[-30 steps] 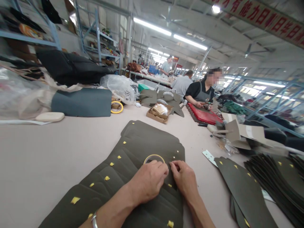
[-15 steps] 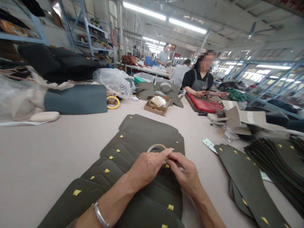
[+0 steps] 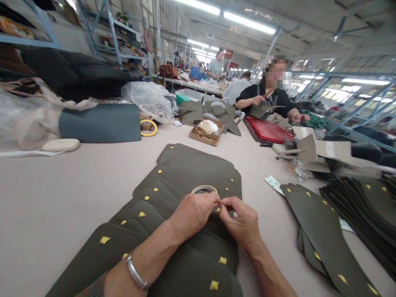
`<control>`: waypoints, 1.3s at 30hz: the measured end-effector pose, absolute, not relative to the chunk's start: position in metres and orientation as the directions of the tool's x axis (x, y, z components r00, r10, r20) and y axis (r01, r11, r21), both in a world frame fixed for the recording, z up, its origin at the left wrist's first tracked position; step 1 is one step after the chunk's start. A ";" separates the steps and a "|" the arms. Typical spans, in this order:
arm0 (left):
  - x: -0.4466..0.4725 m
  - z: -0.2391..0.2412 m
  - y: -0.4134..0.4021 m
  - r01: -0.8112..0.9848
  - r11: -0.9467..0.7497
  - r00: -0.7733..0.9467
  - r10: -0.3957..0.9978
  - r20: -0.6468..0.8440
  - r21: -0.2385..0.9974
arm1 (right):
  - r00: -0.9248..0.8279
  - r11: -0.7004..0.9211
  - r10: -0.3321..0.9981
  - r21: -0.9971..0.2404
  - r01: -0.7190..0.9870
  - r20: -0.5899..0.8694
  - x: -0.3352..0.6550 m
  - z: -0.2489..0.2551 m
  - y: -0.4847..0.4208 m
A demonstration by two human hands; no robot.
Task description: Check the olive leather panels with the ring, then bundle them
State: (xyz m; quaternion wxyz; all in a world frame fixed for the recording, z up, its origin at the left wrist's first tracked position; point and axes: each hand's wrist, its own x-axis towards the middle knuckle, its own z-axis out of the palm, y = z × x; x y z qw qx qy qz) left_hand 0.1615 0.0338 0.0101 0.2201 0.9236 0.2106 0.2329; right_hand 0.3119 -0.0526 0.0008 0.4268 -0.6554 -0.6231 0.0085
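My left hand (image 3: 194, 212), with a silver bangle on its wrist, is closed on a roll of yellow tape (image 3: 204, 188), whose upper rim shows above the knuckles. Close beside it, my right hand (image 3: 239, 216) is pinched at thumb and forefinger. The fingertips of both hands meet, and whatever lies in the right pinch is too small to make out. Beneath them spread overlapping dark olive panels (image 3: 198, 159). Small yellow tape bits (image 3: 104, 239) dot the panels, and two tiny metal studs (image 3: 232, 180) sit at the top panel's right edge.
More olive panels (image 3: 321, 222) lie at right, by a fanned stack (image 3: 361, 214). Farther back are a cardboard box (image 3: 199, 137) of gold-coloured studs, a second yellow tape roll (image 3: 149, 128) and a blue-grey sheet (image 3: 100, 123). A co-worker (image 3: 262, 99) is across the table near a red item (image 3: 270, 130).
My left forefinger, stretched out before, has drawn in, and the fingertips of both hands now come together. The co-worker's arms have spread apart. The view has shifted slightly.
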 end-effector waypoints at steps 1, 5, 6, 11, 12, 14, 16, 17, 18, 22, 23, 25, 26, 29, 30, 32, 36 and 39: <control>0.162 0.010 0.033 0.294 -0.820 0.798 0.494 0.345 0.492 | 0.305 0.091 0.841 -0.672 0.735 0.447 0.310 0.001 -0.052; 0.166 0.009 0.029 0.296 -0.860 0.771 0.472 0.428 0.415 | 0.499 -0.072 0.867 -0.987 0.141 0.008 0.307 0.002 -0.045; 0.166 0.009 0.028 0.282 -0.870 0.763 0.459 0.455 0.405 | 0.515 -0.082 0.854 -0.997 0.003 -0.068 0.309 0.002 -0.043; 0.169 0.006 0.033 0.329 -0.853 0.720 0.505 0.477 0.406 | 0.640 -0.097 0.746 -0.981 -0.170 -0.185 0.341 -0.003 -0.040; 0.170 0.004 0.035 0.370 -0.841 0.727 0.527 0.441 0.395 | 0.642 -0.125 0.742 -0.981 -0.148 -0.191 0.347 -0.005 -0.041; 0.172 0.002 0.039 0.429 -0.833 0.762 0.542 0.355 0.350 | 0.620 -0.187 0.756 -0.977 -0.103 -0.210 0.356 -0.009 -0.043; 0.174 0.000 0.041 0.446 -0.846 0.801 0.523 0.291 0.293 | 0.580 -0.229 0.783 -0.971 -0.066 -0.224 0.359 -0.013 -0.045; 0.175 -0.001 0.041 0.449 -0.852 0.814 0.514 0.271 0.268 | 0.566 -0.236 0.794 -0.971 -0.049 -0.222 0.359 -0.015 -0.045; 0.176 0.000 0.040 0.449 -0.858 0.823 0.506 0.258 0.250 | 0.558 -0.237 0.802 -0.971 -0.034 -0.215 0.359 -0.016 -0.045; 0.178 0.003 0.036 0.437 -0.865 0.843 0.490 0.222 0.248 | 0.548 -0.233 0.813 -0.972 0.000 -0.195 0.358 -0.017 -0.045; 0.178 0.004 0.036 0.433 -0.864 0.847 0.487 0.211 0.258 | 0.543 -0.235 0.817 -0.972 0.006 -0.194 0.359 -0.016 -0.046; 0.177 0.006 0.034 0.422 -0.862 0.855 0.481 0.193 0.280 | 0.515 -0.244 0.835 -0.969 0.027 -0.195 0.361 -0.013 -0.049; 0.176 0.006 0.034 0.411 -0.863 0.860 0.474 0.188 0.293 | 0.492 -0.252 0.848 -0.966 0.048 -0.197 0.361 -0.011 -0.051; 0.174 0.007 0.035 0.371 -0.864 0.870 0.452 0.200 0.339 | 0.420 -0.292 0.884 -0.944 0.153 -0.205 0.360 -0.008 -0.060; 0.174 0.007 0.035 0.360 -0.863 0.870 0.448 0.206 0.356 | 0.407 -0.307 0.889 -0.933 0.189 -0.210 0.359 -0.008 -0.063; 0.173 0.007 0.036 0.349 -0.854 0.870 0.448 0.207 0.386 | 0.393 -0.333 0.893 -0.907 0.257 -0.217 0.355 -0.009 -0.068; 0.173 0.006 0.035 0.368 -0.837 0.866 0.467 0.179 0.404 | 0.377 -0.357 0.904 -0.842 0.404 -0.202 0.348 -0.011 -0.073; 0.173 0.003 0.033 0.385 -0.840 0.860 0.477 0.182 0.383 | 0.349 -0.321 0.928 -0.756 0.571 -0.131 0.344 -0.009 -0.072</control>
